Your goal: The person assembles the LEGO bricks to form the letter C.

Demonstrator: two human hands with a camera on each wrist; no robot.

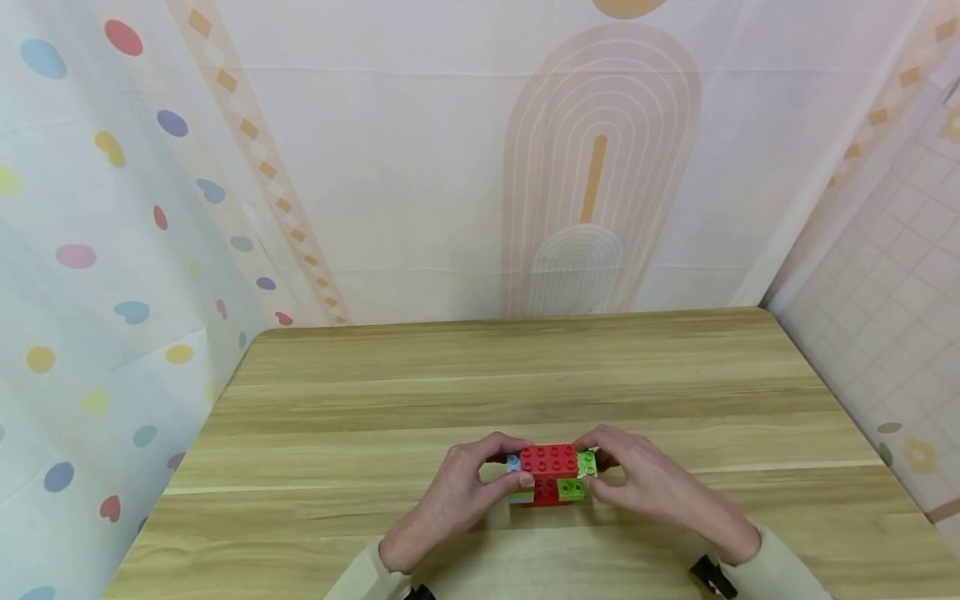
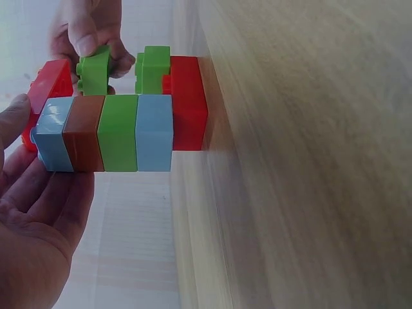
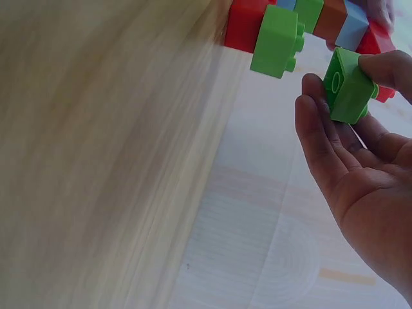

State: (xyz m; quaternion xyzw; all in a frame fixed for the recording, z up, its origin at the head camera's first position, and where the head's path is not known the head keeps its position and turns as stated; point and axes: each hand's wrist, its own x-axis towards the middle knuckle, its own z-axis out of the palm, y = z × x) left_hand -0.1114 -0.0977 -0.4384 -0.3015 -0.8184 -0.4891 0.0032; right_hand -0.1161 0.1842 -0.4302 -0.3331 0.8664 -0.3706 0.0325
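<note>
My left hand [image 1: 467, 481] grips the upper left end of a toy brick stack, its thumb by the red top brick [image 1: 548, 460]. In the left wrist view, the stack's column shows a light blue brick [image 2: 55, 135], a brown brick [image 2: 84, 134], a green brick [image 2: 118, 133] and another light blue brick [image 2: 154, 133], beside a red base brick [image 2: 188, 106]. My right hand [image 1: 645, 475] pinches a separate-looking green toy brick [image 3: 349, 90] near the top brick's right end; whether they touch is unclear. Below it, another green brick [image 3: 277, 42] sits on the base.
The stack stands on a wood-grain table [image 1: 375, 400], near its front. A patterned curtain [image 1: 420, 183] hangs behind the table, with more fabric along the left and right sides.
</note>
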